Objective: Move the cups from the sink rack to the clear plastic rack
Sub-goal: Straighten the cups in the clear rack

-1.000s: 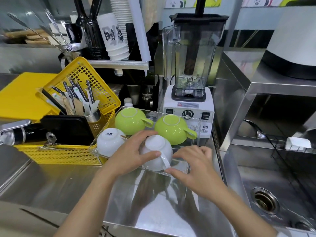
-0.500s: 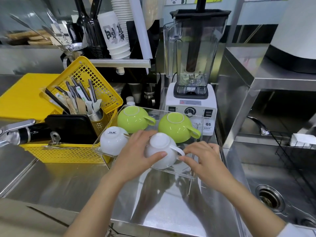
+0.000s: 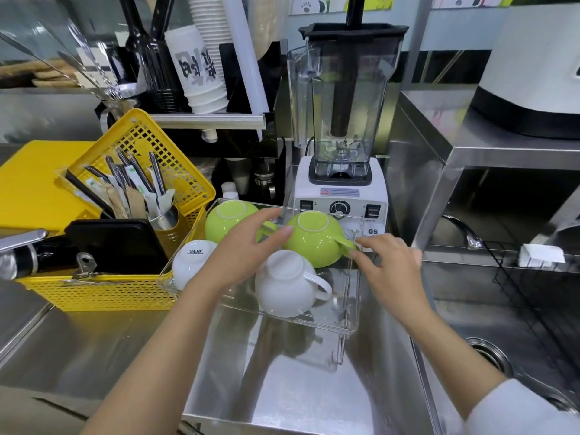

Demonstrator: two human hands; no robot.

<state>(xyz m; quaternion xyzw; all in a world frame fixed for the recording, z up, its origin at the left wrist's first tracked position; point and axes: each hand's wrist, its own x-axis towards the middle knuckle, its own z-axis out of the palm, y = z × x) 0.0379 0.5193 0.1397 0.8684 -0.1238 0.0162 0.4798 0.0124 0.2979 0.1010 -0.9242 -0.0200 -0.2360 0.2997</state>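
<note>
Head view over a stainless steel counter (image 3: 94, 346) in a drinks kitchen, a blender (image 3: 342, 127) behind and a sink (image 3: 489, 324) to the right. Four cups sit upside down in the clear plastic rack (image 3: 348, 324). Left hand (image 3: 248, 246), fingers spread and empty, hovers above the near white cup (image 3: 287, 285); right hand (image 3: 389, 271), open, fingertips at the handle of a green cup (image 3: 314, 240).

I see four cups upside down in the clear plastic rack (image 3: 351, 312): two green cups (image 3: 230, 219) (image 3: 314, 238) at the back, two white cups (image 3: 191, 262) (image 3: 287, 285) in front, handles pointing right.
</note>
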